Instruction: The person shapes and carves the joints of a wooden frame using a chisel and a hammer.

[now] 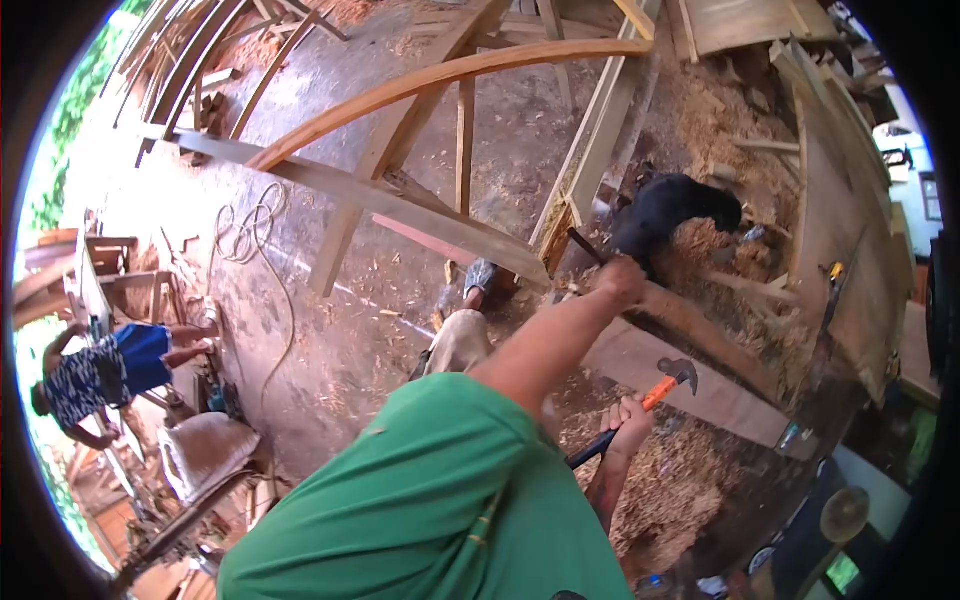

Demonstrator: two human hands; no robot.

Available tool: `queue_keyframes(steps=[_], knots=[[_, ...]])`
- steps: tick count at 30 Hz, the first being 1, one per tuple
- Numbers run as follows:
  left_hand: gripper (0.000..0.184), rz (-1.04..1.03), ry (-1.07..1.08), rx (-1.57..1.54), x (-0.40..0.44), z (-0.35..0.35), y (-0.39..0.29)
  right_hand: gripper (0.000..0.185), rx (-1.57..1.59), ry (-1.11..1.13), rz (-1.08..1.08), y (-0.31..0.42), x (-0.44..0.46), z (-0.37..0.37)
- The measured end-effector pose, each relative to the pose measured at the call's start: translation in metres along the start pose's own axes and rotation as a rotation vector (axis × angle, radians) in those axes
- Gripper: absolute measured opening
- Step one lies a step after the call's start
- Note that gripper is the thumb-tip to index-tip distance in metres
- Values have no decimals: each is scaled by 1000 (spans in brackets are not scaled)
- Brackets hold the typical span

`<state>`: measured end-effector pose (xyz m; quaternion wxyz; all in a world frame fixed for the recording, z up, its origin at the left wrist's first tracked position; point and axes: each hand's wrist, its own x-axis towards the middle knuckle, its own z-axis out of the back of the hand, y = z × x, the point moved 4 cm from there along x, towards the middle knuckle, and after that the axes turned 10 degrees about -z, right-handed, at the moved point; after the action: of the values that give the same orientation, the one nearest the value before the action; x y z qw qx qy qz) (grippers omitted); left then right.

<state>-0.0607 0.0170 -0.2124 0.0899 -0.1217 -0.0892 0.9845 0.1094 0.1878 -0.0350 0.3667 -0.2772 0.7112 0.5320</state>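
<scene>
Left hand (625, 281) closes round a dark tool (584, 243); right hand (629, 424) wraps a hammer (661, 391).
Tool sits beside near end of a timber frame (470, 235); contact unclear. Hammer, orange and black, is at right, head well apart from tool. Wood shavings (670, 490) lie near right. Curved wooden strip (450, 73) spans frame, far side. Person in blue shorts (85, 375) is at left.

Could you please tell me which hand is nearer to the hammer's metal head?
Right: the right hand grips the hammer by its handle, close to the metal head. The left hand is farther off, up and left in the picture, holding a dark tool.
</scene>
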Motion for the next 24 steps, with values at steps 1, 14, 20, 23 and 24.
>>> queue_keyframes(steps=[1,14,20,23,24], knots=[[16,62,118,108,25,-57,4,17,-24,18,34,5,0,0],[10,-757,-291,-244,-149,246,-90,13,94,45,182,12,6,67],[21,90,118,-95,-186,355,54,16,140,-39,157,17,2,67],[47,297,105,-172,-161,299,137,18,159,-27,151,17,6,64],[47,288,109,-158,-156,285,139,18,153,-12,149,15,8,62]])
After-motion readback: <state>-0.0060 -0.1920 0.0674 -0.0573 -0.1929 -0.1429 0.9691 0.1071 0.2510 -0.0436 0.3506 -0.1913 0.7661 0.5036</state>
